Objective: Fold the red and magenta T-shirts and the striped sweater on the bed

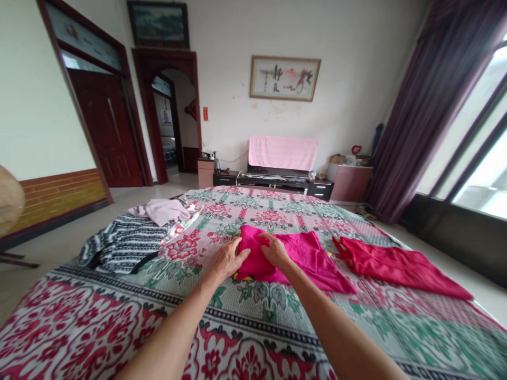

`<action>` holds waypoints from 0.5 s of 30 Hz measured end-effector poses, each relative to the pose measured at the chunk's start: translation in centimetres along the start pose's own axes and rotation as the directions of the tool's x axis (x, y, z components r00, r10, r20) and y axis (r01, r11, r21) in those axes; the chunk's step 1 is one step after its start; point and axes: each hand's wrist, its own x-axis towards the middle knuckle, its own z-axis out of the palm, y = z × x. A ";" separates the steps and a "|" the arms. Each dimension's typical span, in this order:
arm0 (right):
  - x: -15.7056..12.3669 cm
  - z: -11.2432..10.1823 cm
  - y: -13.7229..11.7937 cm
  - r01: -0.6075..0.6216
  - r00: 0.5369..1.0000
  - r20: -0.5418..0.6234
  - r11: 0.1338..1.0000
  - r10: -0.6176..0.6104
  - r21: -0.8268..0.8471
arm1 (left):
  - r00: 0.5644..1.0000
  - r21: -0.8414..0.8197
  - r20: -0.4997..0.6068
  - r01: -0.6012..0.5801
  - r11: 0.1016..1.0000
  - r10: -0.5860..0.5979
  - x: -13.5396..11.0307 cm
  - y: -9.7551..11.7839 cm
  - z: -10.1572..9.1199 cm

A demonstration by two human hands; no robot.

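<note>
A bright pink garment (312, 258) lies on the bed, its left part folded over into a thicker layer with a bit of yellow showing at the lower left edge. My left hand (227, 258) rests against that folded left edge, thumb on the cloth and apart from the fingers. On top of the folded layer sits my right hand (276, 252), its fingers spread and bent slightly down onto the fabric. Neither hand visibly grips the cloth.
A patterned cover (273, 306) spreads over the bed. To the right lies a folded red garment (404, 266). Black-and-white patterned clothing (127, 243) and a pale pink cloth (162, 211) are heaped at left. Beyond the bed stands a low cabinet (273, 182).
</note>
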 end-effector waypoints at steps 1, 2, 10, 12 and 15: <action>0.1 -0.1 0.1 0.024 1.000 -0.014 1.000 -0.024 -0.003 | 1.000 -0.007 -0.022 -0.021 1.000 0.021 0.0 0.1 0.0; 0.1 -0.3 0.1 0.053 0.998 -0.043 0.999 -0.053 -0.013 | 0.998 -0.013 -0.051 -0.044 0.999 0.044 0.0 0.1 0.1; 0.0 -1.7 2.1 0.118 0.986 -0.106 0.984 -0.133 -0.133 | 0.971 0.026 -0.024 -0.235 0.972 0.236 -0.1 0.4 1.1; -0.4 -1.4 2.9 0.092 0.990 -0.097 0.986 -0.106 -0.141 | 0.964 0.063 0.073 -0.260 0.964 0.255 -0.4 0.7 1.3; -1.0 -0.9 3.6 0.071 0.990 -0.113 0.989 -0.086 -0.132 | 0.957 0.105 0.154 -0.263 0.959 0.245 -0.7 1.0 1.3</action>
